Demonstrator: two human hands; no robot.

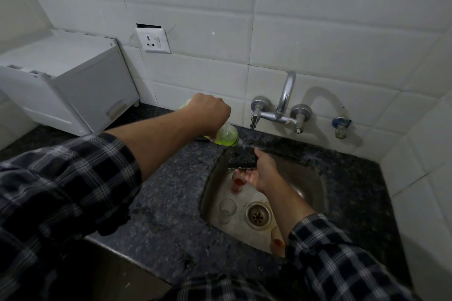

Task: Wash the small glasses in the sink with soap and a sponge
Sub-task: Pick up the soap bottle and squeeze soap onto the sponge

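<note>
My left hand (210,110) grips a clear bottle of green soap (227,135), tipped with its mouth down over a dark sponge (242,159). My right hand (263,172) holds that sponge from the right, above the back of the steel sink (310,183). Three small glasses stand in the sink: a clear one (227,210) left of the drain (258,215), one with red residue (237,184) below the sponge, and one with red residue (277,239) at the front, partly hidden by my right forearm.
A chrome wall tap (283,105) with two handles hangs behind the sink, with a small blue valve (341,126) to its right. The dark granite counter (168,203) surrounds the sink. A white box-like appliance (66,80) stands at the back left, and a wall socket (153,40) sits above it.
</note>
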